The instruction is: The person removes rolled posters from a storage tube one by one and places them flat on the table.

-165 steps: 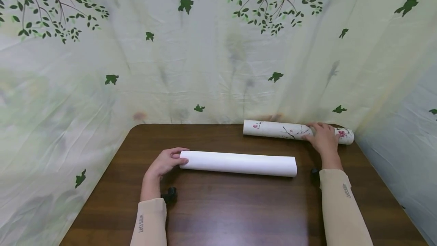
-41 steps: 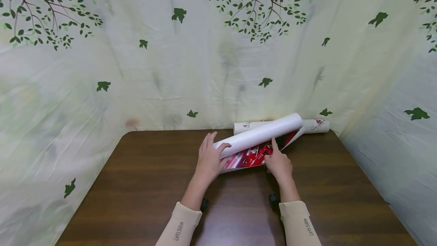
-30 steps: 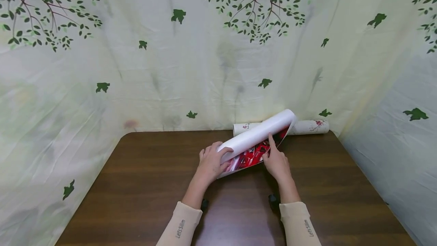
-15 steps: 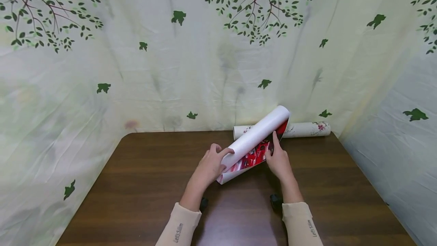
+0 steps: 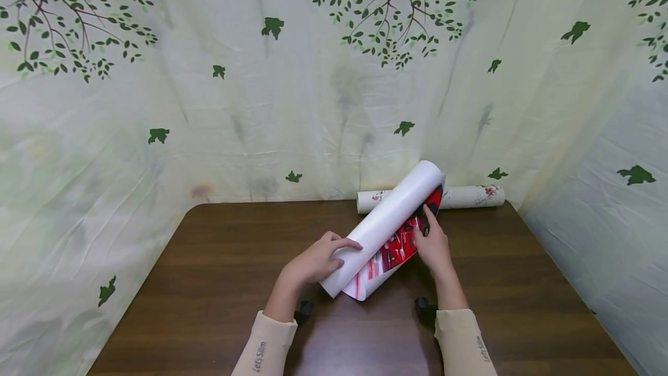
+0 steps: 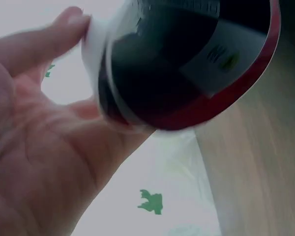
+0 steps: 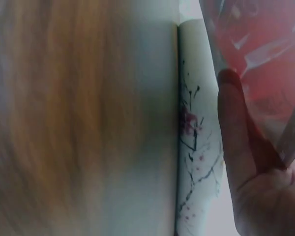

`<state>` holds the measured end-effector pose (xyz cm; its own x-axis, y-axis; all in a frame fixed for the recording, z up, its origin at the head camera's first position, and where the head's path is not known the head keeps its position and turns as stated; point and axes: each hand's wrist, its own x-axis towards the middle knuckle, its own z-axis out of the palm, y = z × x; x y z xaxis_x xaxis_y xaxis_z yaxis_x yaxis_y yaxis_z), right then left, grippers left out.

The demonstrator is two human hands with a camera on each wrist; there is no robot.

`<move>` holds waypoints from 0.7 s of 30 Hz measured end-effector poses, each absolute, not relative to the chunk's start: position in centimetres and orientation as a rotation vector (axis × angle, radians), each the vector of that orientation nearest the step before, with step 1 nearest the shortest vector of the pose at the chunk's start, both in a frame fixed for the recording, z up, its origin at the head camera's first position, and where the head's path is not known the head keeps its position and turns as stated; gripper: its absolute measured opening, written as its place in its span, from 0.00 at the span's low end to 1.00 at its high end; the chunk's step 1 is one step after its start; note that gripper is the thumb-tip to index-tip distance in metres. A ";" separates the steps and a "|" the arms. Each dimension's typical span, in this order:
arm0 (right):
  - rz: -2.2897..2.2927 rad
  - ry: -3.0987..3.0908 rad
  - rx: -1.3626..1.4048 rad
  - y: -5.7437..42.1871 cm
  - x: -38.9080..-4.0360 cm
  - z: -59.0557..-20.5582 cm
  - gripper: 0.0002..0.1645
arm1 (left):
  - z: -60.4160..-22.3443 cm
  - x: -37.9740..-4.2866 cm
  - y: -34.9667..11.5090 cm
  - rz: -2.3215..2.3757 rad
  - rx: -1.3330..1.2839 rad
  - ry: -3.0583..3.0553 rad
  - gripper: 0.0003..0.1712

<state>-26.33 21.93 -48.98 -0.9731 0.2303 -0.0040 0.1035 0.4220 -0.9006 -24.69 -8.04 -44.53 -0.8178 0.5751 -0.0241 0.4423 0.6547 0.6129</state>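
From the head, shows at full length the white roll, partly unrolled and slanting over the far half of the surface, with the upper end in front of the flowered roll; cannot tell whether touching either. From the left wrist only, looks into the open end: dark inside, with a grey patch, a yellow-green mark and a red border. From the right wrist, gives the flowered roll's dark twigs and pink blossoms up close. Outside, looks plain white and smooth; inside, carries a red, black and pink print, bared along the loose flap. Near the lower end, is gripped by the left hand, with the index finger laid over the top. At the flap, is held by the right hand, with the index finger stretched along the print; cannot make out the fingers behind.
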 end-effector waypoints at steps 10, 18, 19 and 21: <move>1.264 -2.765 -0.036 22.6 -25.7 -47.0 0.40 | -44.4 -24.0 -6.4 0.860 0.830 2.719 0.25; 1.266 -2.866 0.105 22.4 -24.5 -44.6 0.40 | -44.1 -23.0 -4.2 0.662 0.940 2.927 0.34; 1.275 -2.866 0.114 22.3 -24.4 -44.4 0.41 | -44.0 -22.9 -4.0 0.628 0.959 2.933 0.35; 1.272 -2.872 0.130 22.4 -24.3 -44.0 0.40 | -44.0 -22.7 -3.6 0.541 1.009 2.940 0.37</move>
<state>-24.29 22.39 -44.02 -0.9966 -0.0764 0.0317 -0.0748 0.6693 -0.7392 -22.73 -3.59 -43.96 -0.7955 0.5934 0.1224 0.5982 0.7368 0.3151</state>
